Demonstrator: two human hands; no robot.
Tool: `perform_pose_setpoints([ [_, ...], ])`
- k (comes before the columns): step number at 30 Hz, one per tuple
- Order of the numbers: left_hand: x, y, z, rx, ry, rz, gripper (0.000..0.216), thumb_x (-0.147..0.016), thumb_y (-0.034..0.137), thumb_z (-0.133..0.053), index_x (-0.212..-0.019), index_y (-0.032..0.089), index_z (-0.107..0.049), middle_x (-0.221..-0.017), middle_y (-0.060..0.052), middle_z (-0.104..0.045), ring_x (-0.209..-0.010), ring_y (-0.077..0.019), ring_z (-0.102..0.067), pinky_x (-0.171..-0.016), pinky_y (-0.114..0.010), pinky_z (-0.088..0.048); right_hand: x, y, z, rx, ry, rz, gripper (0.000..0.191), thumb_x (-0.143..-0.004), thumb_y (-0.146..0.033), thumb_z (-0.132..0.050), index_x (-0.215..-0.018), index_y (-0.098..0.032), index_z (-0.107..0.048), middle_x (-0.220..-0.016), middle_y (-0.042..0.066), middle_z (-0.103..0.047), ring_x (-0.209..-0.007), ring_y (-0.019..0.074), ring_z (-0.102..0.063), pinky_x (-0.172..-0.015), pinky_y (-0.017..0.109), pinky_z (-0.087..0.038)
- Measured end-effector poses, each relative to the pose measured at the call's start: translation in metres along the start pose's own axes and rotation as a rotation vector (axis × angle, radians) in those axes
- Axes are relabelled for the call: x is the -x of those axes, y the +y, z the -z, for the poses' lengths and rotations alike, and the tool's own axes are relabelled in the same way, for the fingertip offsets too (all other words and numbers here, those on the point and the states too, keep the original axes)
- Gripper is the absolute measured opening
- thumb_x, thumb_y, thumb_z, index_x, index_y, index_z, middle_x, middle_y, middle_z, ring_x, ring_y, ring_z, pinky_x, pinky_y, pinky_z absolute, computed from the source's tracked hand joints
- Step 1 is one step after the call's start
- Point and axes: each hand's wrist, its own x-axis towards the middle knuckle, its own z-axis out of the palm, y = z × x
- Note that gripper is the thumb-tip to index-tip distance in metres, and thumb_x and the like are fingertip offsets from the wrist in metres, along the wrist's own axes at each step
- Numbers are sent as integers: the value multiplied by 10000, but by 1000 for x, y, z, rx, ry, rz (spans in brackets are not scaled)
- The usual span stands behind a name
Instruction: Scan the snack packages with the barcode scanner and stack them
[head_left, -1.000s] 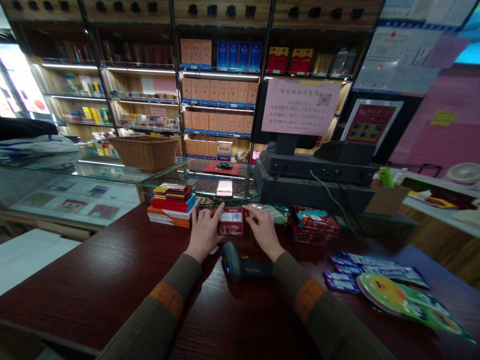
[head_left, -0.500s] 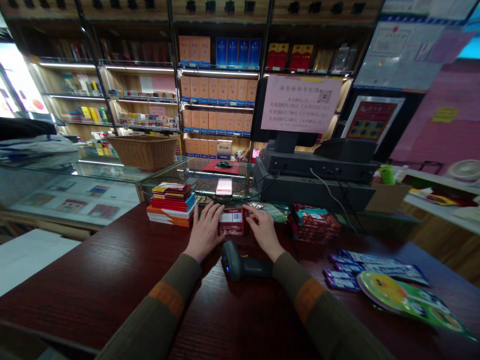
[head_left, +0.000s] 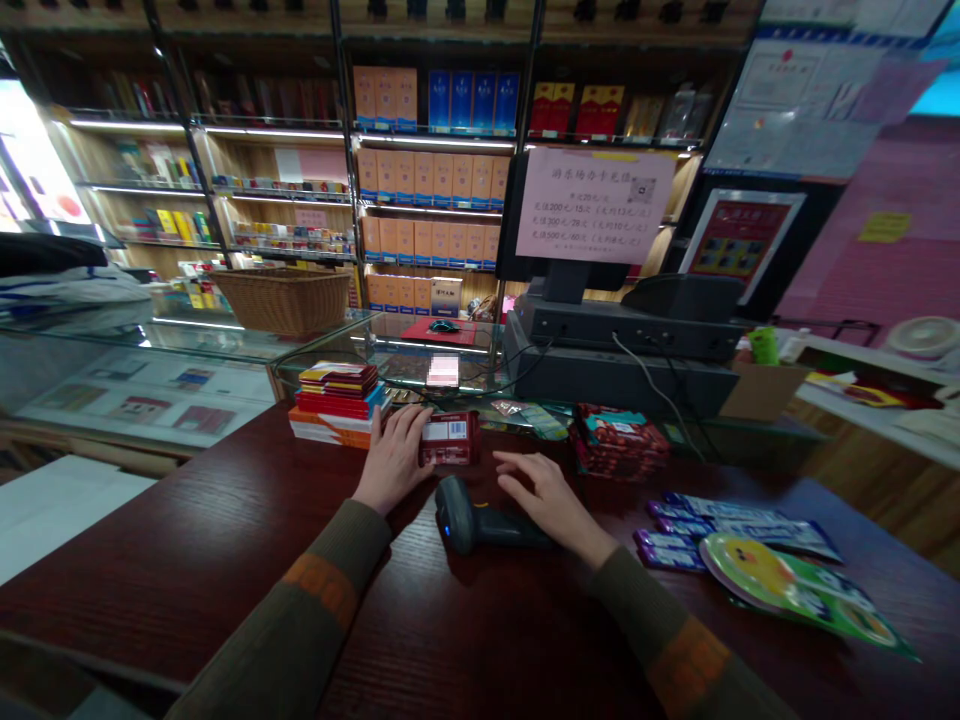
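A dark red packet (head_left: pixel 448 436) with a white barcode label lies on the counter in front of me; I cannot tell whether it is one or a stack. My left hand (head_left: pixel 395 452) rests against its left end, fingers stretched and spread, thumb near the front edge. To the packet's right, my right hand (head_left: pixel 546 492) hovers apart from it with fingers loosely extended and nothing in them. A black barcode scanner (head_left: pixel 459 518) with a blue light lies between my forearms, its handle partly behind my right hand.
Left of the packet stands a stack of colourful boxes (head_left: pixel 337 405). Rightward are stacked red-brown packets (head_left: pixel 619 440), purple wrapped bars (head_left: pixel 739 525) and a green-yellow blister pack (head_left: pixel 799 590). Behind stand a register monitor (head_left: pixel 551 270), a glass case (head_left: pixel 225 350) and a wicker basket (head_left: pixel 292 300).
My right hand has left the packet's right end and moved right and toward me. My left hand has stayed at the left end. The view has shifted slightly.
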Motion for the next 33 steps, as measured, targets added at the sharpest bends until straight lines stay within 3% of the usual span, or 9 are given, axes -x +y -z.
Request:
perform_pose_setpoints([
  [3,1,-1,1,-12,3,9,770,-777,310,-698,-1483,210,-409,-1447,-144,-532,-1385,-332,-444,-1256,-598,-17,19,-8,7,63,-132,59,450,-908,-503,-644,-1320,-322,-618,-1145,51,-727,-1151,254,-614,-1186,572,-218],
  [8,3,-1,4,-11,-4,-10,779,-784,310,-694,-1495,204,-395,-1458,-145,-521,-1406,-326,-421,-1259,-593,-17,30,-16,5,181,-217,129,768,-712,-499,-834,-1396,-286,-557,-1136,75,-709,-1120,281,-616,-1202,602,-169],
  [17,8,-4,4,-28,-10,-21,763,-804,328,-686,-1498,205,-393,-1459,-141,-525,-1411,-318,-420,-1261,-587,-16,29,-9,-7,242,-195,214,627,-766,-289,-702,-1375,-269,-557,-1111,71,-700,-1062,250,-629,-1187,563,-236],
  [21,9,-6,3,-27,0,-17,749,-819,332,-675,-1500,213,-388,-1469,-133,-515,-1425,-314,-405,-1263,-581,5,27,-9,-6,251,-175,234,517,-780,-266,-680,-1291,-280,-606,-1074,59,-700,-1038,245,-631,-1193,558,-212],
  [28,9,-3,6,-40,34,-14,762,-812,295,-687,-1501,193,-377,-1473,-138,-512,-1426,-311,-401,-1260,-588,16,25,-10,4,224,-12,203,447,-806,-276,-687,-1246,-279,-607,-1102,57,-706,-1046,244,-628,-1188,559,-212],
  [33,9,0,7,-37,19,-11,762,-805,280,-690,-1499,184,-390,-1467,-161,-513,-1419,-327,-413,-1257,-600,-22,24,-11,5,215,-9,201,422,-811,-276,-691,-1225,-272,-610,-1078,50,-703,-1043,241,-631,-1190,547,-220],
])
